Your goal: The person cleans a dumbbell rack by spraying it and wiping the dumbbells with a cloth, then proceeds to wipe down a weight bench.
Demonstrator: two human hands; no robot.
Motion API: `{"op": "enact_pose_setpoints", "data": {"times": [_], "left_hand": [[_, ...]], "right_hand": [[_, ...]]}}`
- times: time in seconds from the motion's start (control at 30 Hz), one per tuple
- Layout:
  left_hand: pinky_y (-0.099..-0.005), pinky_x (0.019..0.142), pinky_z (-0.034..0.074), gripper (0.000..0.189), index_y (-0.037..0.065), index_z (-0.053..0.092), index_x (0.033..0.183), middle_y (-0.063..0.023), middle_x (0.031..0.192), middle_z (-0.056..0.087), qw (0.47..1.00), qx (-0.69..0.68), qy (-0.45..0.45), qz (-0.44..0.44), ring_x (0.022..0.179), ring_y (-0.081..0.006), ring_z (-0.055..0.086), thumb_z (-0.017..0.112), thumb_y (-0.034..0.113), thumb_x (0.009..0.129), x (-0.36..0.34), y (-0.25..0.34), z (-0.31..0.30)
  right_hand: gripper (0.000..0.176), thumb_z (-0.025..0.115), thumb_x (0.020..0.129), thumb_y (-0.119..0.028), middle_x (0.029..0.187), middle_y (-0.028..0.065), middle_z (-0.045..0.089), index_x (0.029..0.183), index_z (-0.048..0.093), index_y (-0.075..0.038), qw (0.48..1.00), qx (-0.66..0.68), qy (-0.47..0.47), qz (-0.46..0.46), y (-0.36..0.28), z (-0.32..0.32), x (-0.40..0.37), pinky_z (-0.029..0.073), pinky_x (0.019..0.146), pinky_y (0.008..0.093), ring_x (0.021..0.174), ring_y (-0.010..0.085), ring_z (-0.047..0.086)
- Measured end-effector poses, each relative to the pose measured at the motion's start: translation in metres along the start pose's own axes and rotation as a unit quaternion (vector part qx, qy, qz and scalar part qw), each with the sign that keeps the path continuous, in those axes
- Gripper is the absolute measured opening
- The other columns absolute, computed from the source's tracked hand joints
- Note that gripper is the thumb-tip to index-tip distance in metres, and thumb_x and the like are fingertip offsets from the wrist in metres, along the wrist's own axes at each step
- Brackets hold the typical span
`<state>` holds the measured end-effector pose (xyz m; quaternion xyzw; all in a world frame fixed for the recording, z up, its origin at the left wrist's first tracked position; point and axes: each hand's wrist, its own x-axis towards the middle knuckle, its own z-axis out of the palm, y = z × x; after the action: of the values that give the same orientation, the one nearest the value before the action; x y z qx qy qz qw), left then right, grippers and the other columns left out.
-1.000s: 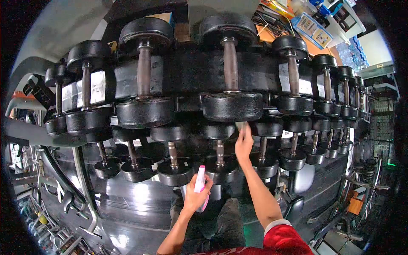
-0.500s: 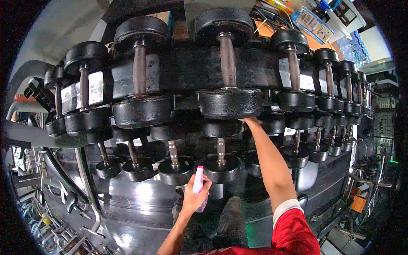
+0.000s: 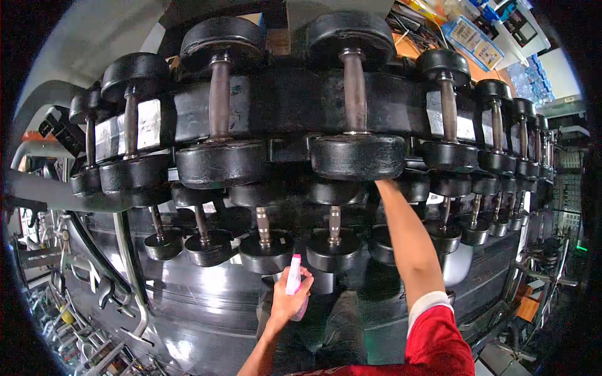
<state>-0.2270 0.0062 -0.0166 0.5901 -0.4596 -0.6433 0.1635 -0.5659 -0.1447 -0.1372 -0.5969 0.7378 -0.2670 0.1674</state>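
My left hand (image 3: pixel 290 297) is closed around a spray bottle (image 3: pixel 293 282) with a white and pink trigger head. It is held low, just in front of the lower row's black dumbbell (image 3: pixel 266 252). My right arm reaches forward under a large upper-row dumbbell (image 3: pixel 357 156) with a worn metal handle. Only the wrist end of my right hand (image 3: pixel 387 188) shows; the fingers are hidden behind that dumbbell's near head, so what they touch cannot be seen. Another lower-row dumbbell (image 3: pixel 334 249) stands to the left of my right forearm.
A two-tier rack (image 3: pixel 276 103) carries several black dumbbells. Behind it at upper right are cables (image 3: pixel 414 36), a blue-and-white package (image 3: pixel 473 42) and plastic bottles (image 3: pixel 532 80). Gym machine frames (image 3: pixel 128 263) stand at left. A dark shiny floor (image 3: pixel 207 301) lies below.
The view has shifted slightly, so the rack appears further right. My right hand has gone a little deeper under the dumbbell. The spray bottle remains in my left hand.
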Motion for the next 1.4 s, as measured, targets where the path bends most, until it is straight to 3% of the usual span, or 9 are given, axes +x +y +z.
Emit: {"op": "enact_pose_setpoints", "data": {"times": [0.27, 0.4, 0.6, 0.73, 0.8, 0.9, 1.1, 1.2, 1.4], "left_hand": [[-0.0245, 0.057, 0.051, 0.022, 0.004, 0.054, 0.101, -0.002, 0.089, 0.063, 0.998, -0.051, -0.014, -0.024, 0.066, -0.0075, 0.058, 0.068, 0.009, 0.084, -0.002, -0.009, -0.002], [-0.0235, 0.055, 0.049, 0.021, 0.004, 0.055, 0.1, -0.0018, 0.087, 0.063, 0.997, -0.068, -0.021, -0.013, 0.062, -0.0066, 0.057, 0.067, 0.009, 0.084, -0.002, -0.002, -0.005], [-0.0244, 0.055, 0.048, 0.02, 0.004, 0.055, 0.099, -0.002, 0.085, 0.063, 0.999, -0.048, -0.012, -0.004, 0.061, -0.0078, 0.058, 0.067, 0.009, 0.083, 0.0, -0.009, -0.014], [-0.0248, 0.056, 0.048, 0.019, 0.004, 0.055, 0.098, -0.0024, 0.084, 0.063, 0.997, -0.073, -0.014, -0.016, 0.061, -0.0087, 0.059, 0.066, 0.008, 0.082, -0.006, -0.007, -0.014], [-0.025, 0.056, 0.048, 0.019, 0.004, 0.055, 0.098, -0.0024, 0.085, 0.063, 0.998, -0.064, -0.012, -0.013, 0.061, -0.0088, 0.059, 0.066, 0.008, 0.082, -0.011, -0.01, -0.013], [-0.0252, 0.056, 0.048, 0.019, 0.004, 0.056, 0.098, -0.0023, 0.086, 0.063, 0.999, -0.045, -0.013, -0.016, 0.06, -0.009, 0.06, 0.066, 0.007, 0.082, -0.016, -0.01, -0.01], [-0.0251, 0.055, 0.048, 0.019, 0.004, 0.056, 0.098, -0.0029, 0.087, 0.064, 0.999, -0.033, -0.013, 0.01, 0.06, -0.0092, 0.06, 0.065, 0.007, 0.082, -0.029, -0.02, -0.008], [-0.0249, 0.055, 0.049, 0.018, 0.004, 0.056, 0.099, -0.0032, 0.087, 0.064, 1.0, -0.025, -0.006, 0.007, 0.06, -0.0092, 0.06, 0.065, 0.007, 0.083, -0.035, -0.02, -0.01], [-0.0255, 0.056, 0.05, 0.018, 0.003, 0.055, 0.099, -0.0034, 0.086, 0.062, 1.0, -0.005, -0.009, -0.018, 0.063, -0.0095, 0.059, 0.065, 0.006, 0.084, -0.039, -0.015, -0.017]], "right_hand": [[0.026, 0.052, 0.09, -0.01, 0.123, 0.013, 0.058, 0.115, 0.058, -0.006, 0.835, 0.256, -0.482, -0.065, -0.078, 0.053, 0.007, 0.04, 0.1, 0.0368, 0.115, 0.0273, 0.052], [0.034, 0.051, 0.086, -0.009, 0.111, 0.0141, 0.062, 0.118, 0.06, -0.016, 0.961, -0.017, -0.221, -0.162, -0.116, -0.016, -0.061, 0.045, 0.092, 0.0401, 0.106, 0.0317, 0.057], [0.034, 0.05, 0.092, -0.008, 0.119, 0.0149, 0.06, 0.126, 0.054, -0.011, 0.994, 0.086, 0.054, 0.043, -0.055, -0.001, -0.17, 0.045, 0.094, 0.0397, 0.108, 0.0402, 0.056], [0.041, 0.043, 0.099, -0.023, 0.12, 0.0156, 0.06, 0.128, 0.046, 0.006, 0.886, 0.192, 0.055, 0.418, -0.023, 0.051, -0.224, 0.041, 0.096, 0.033, 0.109, 0.0273, 0.058], [0.036, 0.043, 0.098, -0.023, 0.116, 0.0125, 0.061, 0.121, 0.051, 0.003, 0.603, 0.673, 0.088, 0.419, 0.032, 0.077, -0.226, 0.044, 0.095, 0.0352, 0.107, 0.0252, 0.058], [0.016, 0.041, 0.096, -0.012, 0.093, 0.007, 0.062, 0.101, 0.055, -0.007, 0.433, 0.75, 0.103, 0.489, 0.023, 0.076, -0.166, 0.05, 0.079, 0.0377, 0.084, 0.023, 0.06], [0.018, 0.042, 0.097, -0.017, 0.104, 0.0042, 0.063, 0.105, 0.056, -0.01, 0.363, 0.74, 0.217, 0.523, -0.022, 0.074, -0.135, 0.047, 0.085, 0.0357, 0.095, 0.0215, 0.059], [0.025, 0.036, 0.099, -0.018, 0.121, 0.0024, 0.055, 0.121, 0.046, -0.016, 0.498, 0.733, 0.272, 0.375, -0.109, 0.036, -0.154, 0.042, 0.096, 0.0383, 0.107, 0.021, 0.054], [0.026, 0.044, 0.097, -0.023, 0.111, 0.0062, 0.062, 0.116, 0.055, -0.009, 0.455, 0.769, -0.091, 0.439, -0.143, 0.055, -0.183, 0.048, 0.092, 0.0371, 0.105, 0.0211, 0.059]]}}
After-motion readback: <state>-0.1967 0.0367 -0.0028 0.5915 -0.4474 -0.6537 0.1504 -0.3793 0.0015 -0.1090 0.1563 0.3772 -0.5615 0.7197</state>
